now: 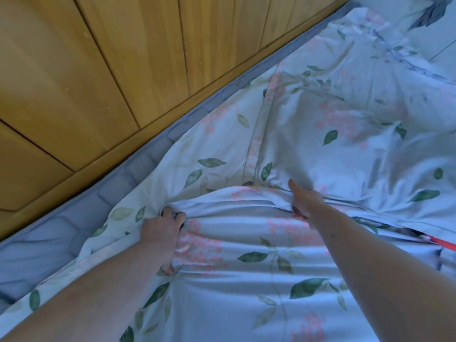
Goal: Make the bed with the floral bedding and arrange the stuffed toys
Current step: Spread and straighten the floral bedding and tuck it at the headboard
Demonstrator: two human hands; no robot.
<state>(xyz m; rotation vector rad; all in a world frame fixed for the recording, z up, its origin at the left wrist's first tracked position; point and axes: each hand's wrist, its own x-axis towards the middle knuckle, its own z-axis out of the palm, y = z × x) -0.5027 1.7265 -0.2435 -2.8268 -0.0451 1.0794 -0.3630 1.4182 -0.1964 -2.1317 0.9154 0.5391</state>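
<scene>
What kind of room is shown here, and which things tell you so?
Most likely a bedroom: floral bedding spread over a quilted grey mattress, beside wooden panelling, with both hands gripping the fabric.

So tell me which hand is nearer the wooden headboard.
Left. The left hand grips the floral cover close to the wooden headboard; the right hand is farther out.

the floral bedding (259, 267) is thin woven cloth, smooth with a soft sheen, creased into folds and printed with green leaves and pink blossoms. beside it, the mattress (103, 201) edge is grey-blue quilted fabric, matt and padded. beyond the mattress, the wooden panelling (98, 70) is honey-coloured wood, smooth and lightly glossy, with visible grain.
</scene>
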